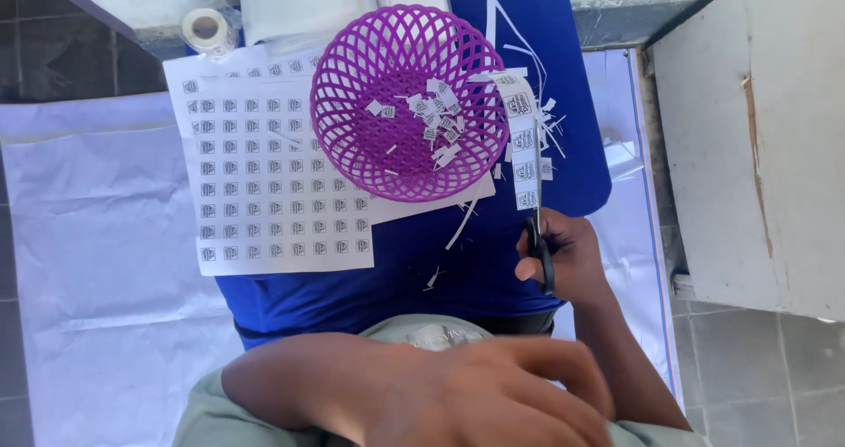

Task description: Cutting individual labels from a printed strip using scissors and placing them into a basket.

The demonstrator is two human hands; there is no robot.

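Observation:
My right hand [572,258] grips black-handled scissors [539,252], whose blades point away from me along the right edge of a narrow paper strip [524,143] printed with small square labels. The strip runs from the rim of a purple lattice basket [352,104] down to the scissors. Several cut label pieces [436,121] lie inside the basket. My left hand [519,385] is close to the camera at the bottom, blurred, fingers stretched out to the right, with nothing in it.
Two white sheets of printed labels [264,192] lie left of and under the basket on a blue board [563,77]. Thin paper trimmings [462,223] are scattered around. A tape roll [207,29] sits at the top left, a pale wooden panel [775,130] at the right.

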